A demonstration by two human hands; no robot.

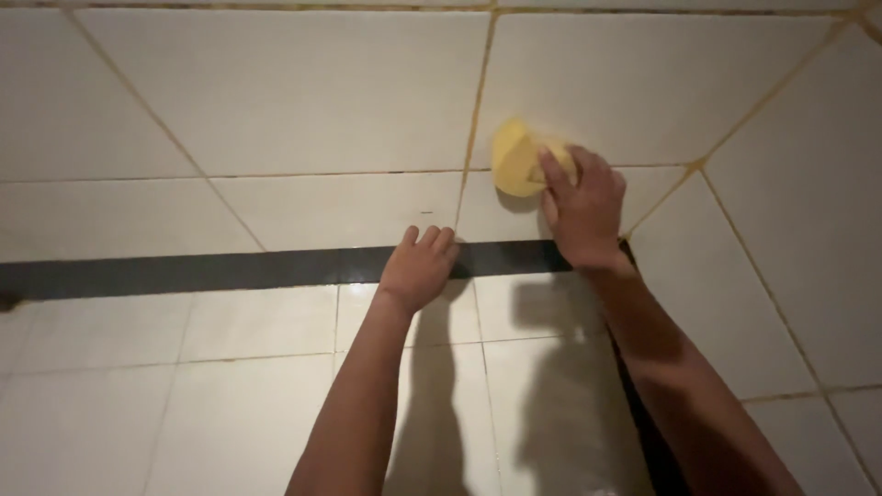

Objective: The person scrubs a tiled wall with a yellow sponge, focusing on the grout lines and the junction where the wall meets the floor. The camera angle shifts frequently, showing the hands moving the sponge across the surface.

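A soft yellow sponge (517, 158), rounded and slightly folded, is pressed against glossy white wall tiles (303, 92) whose grout lines (475, 110) are stained yellowish-orange. The sponge is clamped under the fingers of the right hand (582, 209), so that it projects up and to the left of the fingertips, right beside a vertical grout line and just above a horizontal one. The left hand (418, 269) is laid flat with fingers together, holding nothing, on a smooth dark band (184, 271) that runs horizontally across the tiling. Below the band, paler square tiles (138, 386) are seen, with both arms' shadows cast across them.
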